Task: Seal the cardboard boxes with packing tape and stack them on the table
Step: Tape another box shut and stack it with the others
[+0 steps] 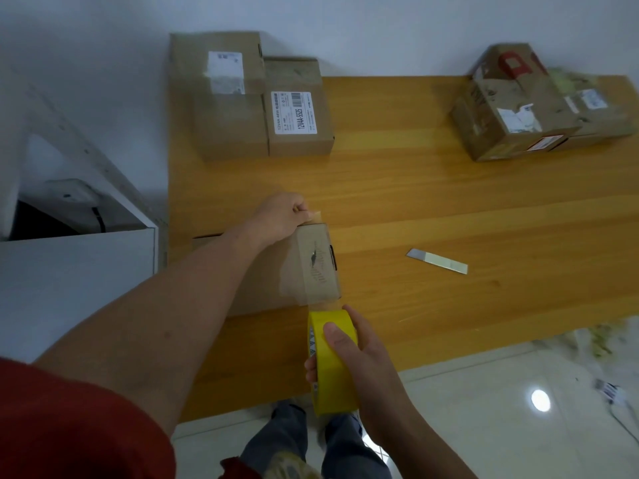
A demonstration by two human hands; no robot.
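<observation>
- Your left hand (281, 216) pinches the free tape end against the far top edge of the box (276, 271), frame centre-left on the counter (449, 202).
- Your right hand (349, 347) is wrapped around the yellow tape roll (333, 361), lower centre, just off the box's near edge; a clear strip runs between them over the top.
- Keep the strip taut and centred on the flap seam, lay it flat, then run it down over the near edge before cutting.
- Blade (437, 261) lies right of the box, well apart; you'll need a hand free for it.
- Count: one box in hand; left stack (249, 95) in the upper left looks like three boxes; right pile (529, 102) in the upper right is at least two, too blurred to tell. One roll, one blade.
</observation>
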